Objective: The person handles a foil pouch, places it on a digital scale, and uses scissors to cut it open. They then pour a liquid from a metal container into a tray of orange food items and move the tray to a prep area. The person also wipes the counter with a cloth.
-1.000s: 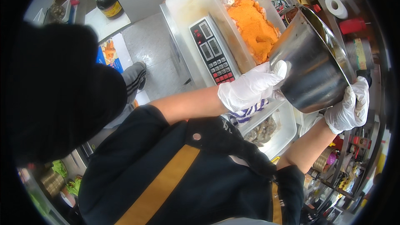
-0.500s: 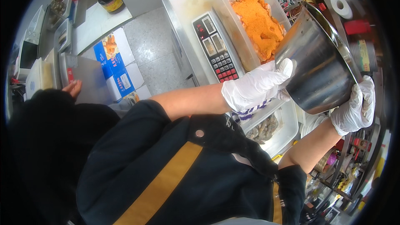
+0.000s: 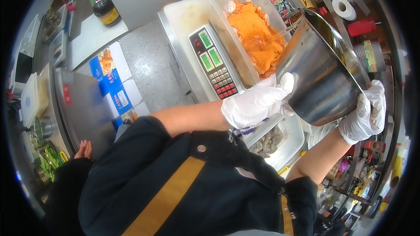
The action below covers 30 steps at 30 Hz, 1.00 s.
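A large steel pot [image 3: 317, 76] is held tilted, its mouth leaning toward the far side over a clear plastic tub [image 3: 238, 54]. Gloved in white, my left hand [image 3: 260, 100] is closed on the pot's near left side, thumb up along the wall. My right hand [image 3: 364, 116], also gloved, grips the right side near the rim and base. Thin streams of liquid run from the pot's lip into the tub. Orange powder [image 3: 249, 19] lies there over pale pieces, probably meat, with a wet, glossy hollow where the liquid lands.
A digital scale [image 3: 214, 61] stands left of the tub. Nearer me is another tub [image 3: 293, 142] with greyish contents. A co-worker's hand [image 3: 84, 149] rests by a steel counter at left. Flattened cardboard [image 3: 109, 76] lies on the floor; a paper roll [image 3: 344, 8] is at far right.
Liquid now streams from the pot, and a wet hollow has formed in the orange powder. The scale's displays show green. The co-worker's hand appears lower in view.
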Motion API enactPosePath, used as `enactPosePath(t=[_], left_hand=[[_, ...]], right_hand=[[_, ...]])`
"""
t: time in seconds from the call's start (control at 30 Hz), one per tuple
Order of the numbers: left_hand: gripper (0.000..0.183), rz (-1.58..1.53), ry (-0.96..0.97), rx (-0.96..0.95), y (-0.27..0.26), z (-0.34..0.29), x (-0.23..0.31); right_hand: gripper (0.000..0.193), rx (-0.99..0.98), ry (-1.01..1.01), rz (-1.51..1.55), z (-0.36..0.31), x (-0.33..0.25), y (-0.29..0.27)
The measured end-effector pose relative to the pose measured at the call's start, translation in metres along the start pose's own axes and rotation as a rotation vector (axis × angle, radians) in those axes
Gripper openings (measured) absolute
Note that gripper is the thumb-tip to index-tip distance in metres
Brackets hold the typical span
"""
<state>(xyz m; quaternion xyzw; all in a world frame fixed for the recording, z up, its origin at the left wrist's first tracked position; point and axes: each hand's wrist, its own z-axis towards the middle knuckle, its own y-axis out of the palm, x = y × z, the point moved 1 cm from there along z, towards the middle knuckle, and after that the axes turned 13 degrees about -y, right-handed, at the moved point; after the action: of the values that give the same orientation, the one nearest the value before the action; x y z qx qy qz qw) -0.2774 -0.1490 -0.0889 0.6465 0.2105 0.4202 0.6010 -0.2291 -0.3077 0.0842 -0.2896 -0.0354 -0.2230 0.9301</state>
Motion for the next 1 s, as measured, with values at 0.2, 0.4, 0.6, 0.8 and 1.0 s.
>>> enactPosePath(t=[0.2,0.4,0.6,0.8,1.0], left_hand=[[0.029,-0.009,-0.006,-0.015,-0.001,-0.003,0.001],[0.029,-0.080,0.015,-0.017,-0.001,-0.005,0.001],[0.029,-0.077,0.027,-0.047,-0.003,-0.006,0.001],[0.029,-0.070,0.015,-0.057,-0.005,-0.005,0.002],[0.033,-0.040,0.033,-0.050,-0.006,-0.005,0.002]], right_hand=[[0.012,-0.003,-0.041,0.014,0.000,0.002,0.002],[0.015,-0.034,-0.009,0.081,-0.010,0.016,-0.005],[0.020,-0.056,0.012,0.089,-0.018,0.029,-0.015],[0.018,-0.061,0.014,0.102,-0.018,0.028,-0.017],[0.014,-0.054,-0.006,0.088,-0.021,0.029,-0.022]])
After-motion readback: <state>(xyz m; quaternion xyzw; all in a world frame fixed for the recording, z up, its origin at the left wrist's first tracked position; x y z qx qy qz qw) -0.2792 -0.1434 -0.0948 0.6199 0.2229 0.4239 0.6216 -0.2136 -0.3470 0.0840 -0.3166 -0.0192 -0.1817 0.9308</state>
